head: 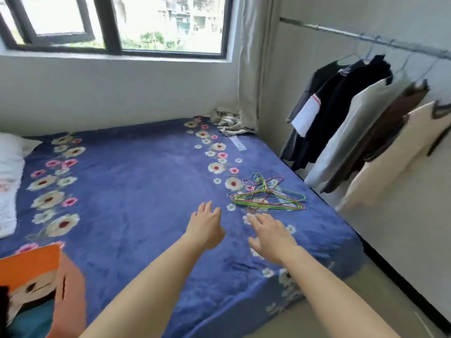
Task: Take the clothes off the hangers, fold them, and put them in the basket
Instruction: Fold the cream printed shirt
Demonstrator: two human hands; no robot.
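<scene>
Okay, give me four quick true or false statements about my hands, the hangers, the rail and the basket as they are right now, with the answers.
1. The left hand and the right hand hold nothing. True.
2. The empty hangers lie inside the orange basket. False: they lie in a pile on the blue blanket, just beyond the right hand.
3. Several garments hang on the rail at the right. True.
4. The orange basket stands under the rail. False: it is at the near left, on the far side of the bed from the rail.
</scene>
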